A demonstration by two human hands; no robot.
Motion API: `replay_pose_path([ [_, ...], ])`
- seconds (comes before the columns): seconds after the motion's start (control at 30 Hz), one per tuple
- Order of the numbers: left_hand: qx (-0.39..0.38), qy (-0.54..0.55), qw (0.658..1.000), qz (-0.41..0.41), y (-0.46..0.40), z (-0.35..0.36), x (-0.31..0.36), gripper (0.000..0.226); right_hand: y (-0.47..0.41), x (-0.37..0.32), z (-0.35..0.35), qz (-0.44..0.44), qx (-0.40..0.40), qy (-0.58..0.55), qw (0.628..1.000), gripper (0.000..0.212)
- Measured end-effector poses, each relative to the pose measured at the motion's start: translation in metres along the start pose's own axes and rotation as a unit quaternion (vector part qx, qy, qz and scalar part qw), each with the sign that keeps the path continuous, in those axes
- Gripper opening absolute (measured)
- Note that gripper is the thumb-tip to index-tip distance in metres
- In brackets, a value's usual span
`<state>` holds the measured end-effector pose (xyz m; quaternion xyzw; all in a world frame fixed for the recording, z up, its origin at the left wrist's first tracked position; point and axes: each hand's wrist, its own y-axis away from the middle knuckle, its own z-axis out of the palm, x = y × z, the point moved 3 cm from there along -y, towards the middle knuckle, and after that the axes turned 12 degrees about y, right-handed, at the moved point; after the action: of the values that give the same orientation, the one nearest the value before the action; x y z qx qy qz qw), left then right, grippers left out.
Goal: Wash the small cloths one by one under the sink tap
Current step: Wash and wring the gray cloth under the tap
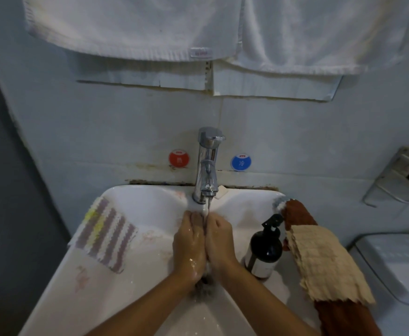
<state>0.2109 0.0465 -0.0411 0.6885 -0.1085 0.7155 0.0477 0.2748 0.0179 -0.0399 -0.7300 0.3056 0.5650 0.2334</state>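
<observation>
My left hand (190, 243) and my right hand (220, 243) are pressed together over the white sink (60, 287), under the chrome tap (207, 163). Water (206, 212) runs down onto them. Between the palms they grip a small dark grey cloth (204, 286); only its wet lower end shows below the hands. A purple-and-white striped cloth (106, 236) with a yellow patch lies on the left rim. On the right rim a beige waffle cloth (324, 260) lies over a rust-brown cloth (298, 212).
A dark pump bottle (264, 251) stands on the right rim, close to my right wrist. White towels (135, 25) hang above the tap. A wire rack (402, 175) is on the right wall, with a white appliance (397, 263) below it.
</observation>
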Motion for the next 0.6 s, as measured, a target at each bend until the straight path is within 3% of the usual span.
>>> replay_pose_path([
  [0.33,-0.013,-0.056,0.998,-0.020,0.004,0.000,0.007,0.030,0.002,0.003,-0.004,-0.001,0.026,0.016,1.000,0.040],
  [0.47,-0.023,-0.039,0.998,-0.054,-0.006,-0.001,0.000,0.021,-0.004,0.008,-0.010,0.026,0.020,0.010,0.999,0.026],
  [0.6,0.011,0.005,0.996,-0.094,-0.018,-0.005,0.000,0.019,0.004,-0.006,-0.001,-0.042,0.006,0.021,0.999,0.030],
])
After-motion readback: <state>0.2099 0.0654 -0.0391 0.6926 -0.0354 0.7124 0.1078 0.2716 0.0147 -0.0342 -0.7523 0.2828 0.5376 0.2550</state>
